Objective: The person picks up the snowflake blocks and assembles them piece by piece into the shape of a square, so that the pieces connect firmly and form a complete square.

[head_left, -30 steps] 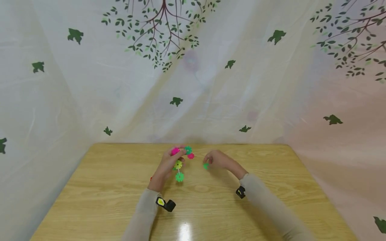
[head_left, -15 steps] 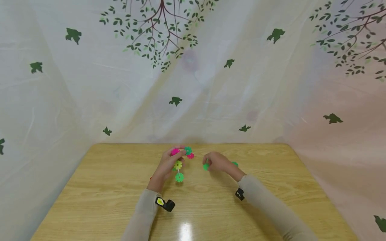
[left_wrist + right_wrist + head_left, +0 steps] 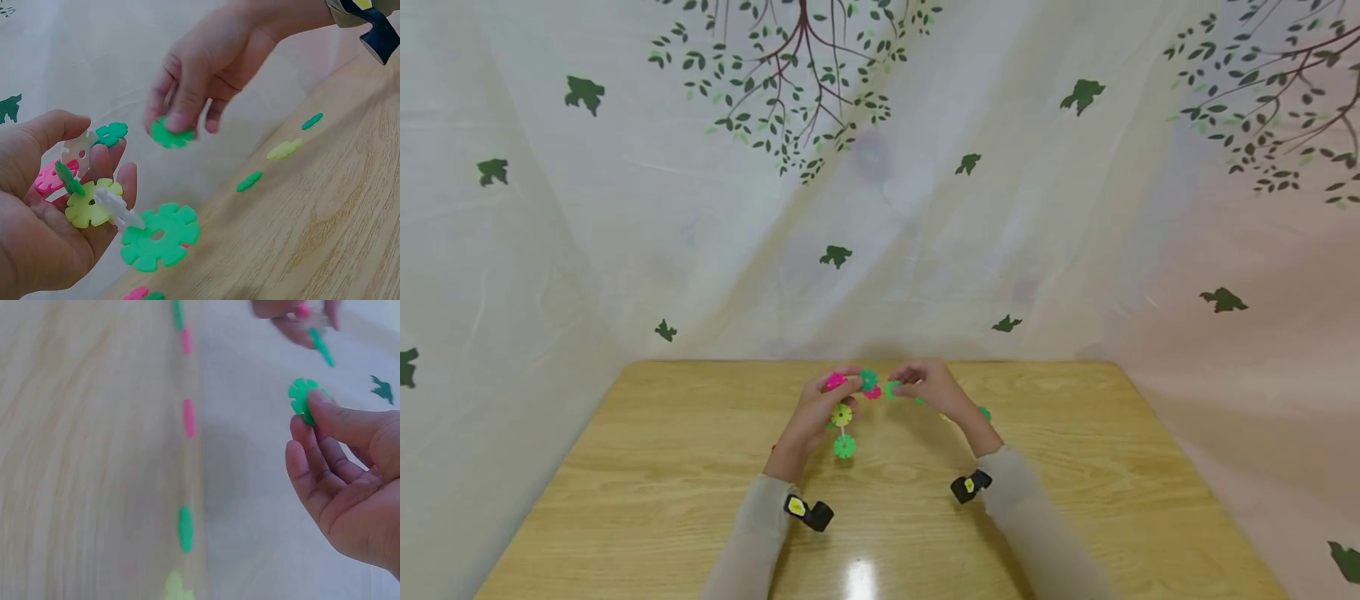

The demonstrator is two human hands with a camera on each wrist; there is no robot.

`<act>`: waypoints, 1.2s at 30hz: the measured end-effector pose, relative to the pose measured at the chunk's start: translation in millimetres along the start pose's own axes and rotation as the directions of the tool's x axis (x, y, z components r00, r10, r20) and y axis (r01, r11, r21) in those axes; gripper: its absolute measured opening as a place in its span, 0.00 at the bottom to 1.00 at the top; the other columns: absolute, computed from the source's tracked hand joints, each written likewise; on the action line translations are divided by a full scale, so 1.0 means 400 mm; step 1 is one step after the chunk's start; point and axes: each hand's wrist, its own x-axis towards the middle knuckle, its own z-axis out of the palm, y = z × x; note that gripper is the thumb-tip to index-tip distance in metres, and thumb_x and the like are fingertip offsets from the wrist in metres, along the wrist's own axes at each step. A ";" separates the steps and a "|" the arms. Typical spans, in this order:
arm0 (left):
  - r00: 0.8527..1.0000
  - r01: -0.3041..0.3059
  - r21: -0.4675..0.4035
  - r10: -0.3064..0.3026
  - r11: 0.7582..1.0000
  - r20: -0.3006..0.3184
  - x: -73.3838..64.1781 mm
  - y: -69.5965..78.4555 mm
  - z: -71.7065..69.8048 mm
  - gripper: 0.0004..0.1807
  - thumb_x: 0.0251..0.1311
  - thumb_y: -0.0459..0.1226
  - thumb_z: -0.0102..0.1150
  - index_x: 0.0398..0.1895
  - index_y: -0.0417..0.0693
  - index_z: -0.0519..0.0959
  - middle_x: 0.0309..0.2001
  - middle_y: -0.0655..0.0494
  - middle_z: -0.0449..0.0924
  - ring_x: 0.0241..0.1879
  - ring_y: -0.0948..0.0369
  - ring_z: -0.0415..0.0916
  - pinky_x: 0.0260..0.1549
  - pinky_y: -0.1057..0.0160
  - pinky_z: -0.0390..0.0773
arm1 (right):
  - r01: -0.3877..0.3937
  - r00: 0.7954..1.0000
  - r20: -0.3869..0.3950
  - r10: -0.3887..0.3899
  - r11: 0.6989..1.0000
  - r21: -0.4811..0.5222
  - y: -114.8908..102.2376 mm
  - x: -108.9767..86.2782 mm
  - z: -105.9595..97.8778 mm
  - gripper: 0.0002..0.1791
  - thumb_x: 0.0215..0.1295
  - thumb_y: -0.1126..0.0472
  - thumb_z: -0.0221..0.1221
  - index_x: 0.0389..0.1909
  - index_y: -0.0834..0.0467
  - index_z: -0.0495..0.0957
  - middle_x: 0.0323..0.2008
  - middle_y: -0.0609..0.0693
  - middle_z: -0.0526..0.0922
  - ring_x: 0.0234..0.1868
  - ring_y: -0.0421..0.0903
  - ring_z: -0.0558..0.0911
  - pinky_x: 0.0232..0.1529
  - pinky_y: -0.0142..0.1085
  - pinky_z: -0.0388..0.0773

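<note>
My left hand [image 3: 808, 407] holds a joined cluster of notched plastic snowflake discs. In the left wrist view it includes a pink disc [image 3: 53, 178], a white disc [image 3: 76, 152], a teal disc [image 3: 112, 134] and a yellow disc [image 3: 80, 211]. Another white disc [image 3: 117, 208] links the yellow one to a green disc [image 3: 139, 250] hanging free at the end. Just to the right, my right hand [image 3: 938, 392] pinches a single green snowflake disc [image 3: 299, 399] between thumb and fingers, raised over the table and apart from the cluster.
Loose discs lie along the far part of the wooden table [image 3: 700, 467]: a green disc [image 3: 249, 181], a yellow disc [image 3: 285, 149], a teal disc [image 3: 312, 120] and a pink disc [image 3: 189, 417]. Behind the table's far edge hangs a pale curtain [image 3: 737, 250] with leaf prints.
My right hand has lifted the green disc and brought it leftward, closer to the cluster. Loose discs once behind that hand now show. My left hand stays almost still.
</note>
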 end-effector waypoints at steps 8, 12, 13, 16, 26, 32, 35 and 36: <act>1.000 0.004 -0.023 -0.004 1.000 0.014 0.001 -0.005 0.001 0.22 0.70 0.40 0.63 0.62 0.39 0.77 0.25 0.62 0.82 0.26 0.66 0.79 0.33 0.63 0.87 | 0.015 0.987 -0.161 0.011 0.987 0.160 -0.021 0.008 0.020 0.07 0.62 0.67 0.70 0.39 0.66 0.85 0.38 0.62 0.88 0.38 0.40 0.84 0.40 0.31 0.82; 1.000 0.008 -0.032 -0.007 0.999 0.015 0.000 -0.003 0.003 0.22 0.70 0.40 0.63 0.63 0.39 0.77 0.25 0.61 0.81 0.27 0.66 0.79 0.33 0.63 0.87 | 0.031 0.978 -0.209 0.009 0.982 0.187 -0.023 0.008 0.030 0.05 0.61 0.68 0.70 0.36 0.65 0.85 0.35 0.60 0.88 0.35 0.37 0.84 0.40 0.31 0.82; 1.000 0.008 -0.034 -0.008 0.999 0.015 0.000 -0.002 0.004 0.22 0.70 0.40 0.63 0.63 0.39 0.77 0.25 0.61 0.81 0.27 0.66 0.79 0.33 0.64 0.87 | 0.037 0.975 -0.224 0.006 0.982 0.186 -0.025 0.008 0.033 0.05 0.61 0.68 0.70 0.36 0.65 0.86 0.35 0.60 0.88 0.35 0.37 0.84 0.40 0.31 0.83; 1.000 0.002 -0.041 -0.002 0.999 0.018 -0.001 0.001 0.004 0.22 0.71 0.40 0.62 0.64 0.39 0.77 0.26 0.61 0.81 0.27 0.67 0.78 0.32 0.66 0.86 | 0.051 0.965 -0.263 0.001 0.980 0.192 -0.029 0.011 0.038 0.05 0.60 0.69 0.70 0.35 0.67 0.86 0.34 0.61 0.88 0.34 0.37 0.84 0.40 0.31 0.83; 1.000 -0.024 -0.043 0.024 0.999 0.008 -0.002 0.000 0.010 0.24 0.68 0.36 0.64 0.64 0.37 0.75 0.27 0.63 0.82 0.26 0.67 0.77 0.30 0.66 0.85 | 0.061 0.962 -0.273 0.014 0.963 0.262 -0.029 0.011 0.055 0.06 0.60 0.73 0.69 0.35 0.72 0.85 0.37 0.70 0.86 0.33 0.36 0.84 0.38 0.28 0.83; 0.994 -0.076 0.000 0.075 0.997 -0.076 -0.007 0.005 0.014 0.20 0.63 0.33 0.69 0.57 0.38 0.80 0.25 0.62 0.84 0.24 0.66 0.79 0.27 0.66 0.85 | 0.099 0.968 -0.249 -0.024 0.952 0.291 -0.023 0.011 0.066 0.05 0.59 0.75 0.68 0.36 0.73 0.84 0.35 0.68 0.87 0.32 0.39 0.86 0.39 0.42 0.87; 0.991 -0.090 0.015 0.091 0.996 -0.098 -0.009 0.008 0.013 0.19 0.61 0.32 0.70 0.54 0.38 0.80 0.24 0.63 0.84 0.22 0.65 0.79 0.26 0.65 0.84 | 0.104 0.970 -0.240 -0.031 0.948 0.299 -0.022 0.011 0.068 0.05 0.60 0.73 0.69 0.35 0.71 0.85 0.34 0.62 0.89 0.32 0.38 0.87 0.39 0.46 0.87; 0.991 -0.091 0.018 0.092 0.996 -0.098 -0.009 0.009 0.012 0.18 0.61 0.32 0.71 0.54 0.38 0.81 0.24 0.63 0.84 0.22 0.65 0.79 0.26 0.65 0.84 | 0.108 0.971 -0.237 -0.035 0.947 0.303 -0.022 0.010 0.068 0.05 0.60 0.72 0.69 0.35 0.70 0.85 0.34 0.60 0.89 0.32 0.38 0.87 0.40 0.46 0.87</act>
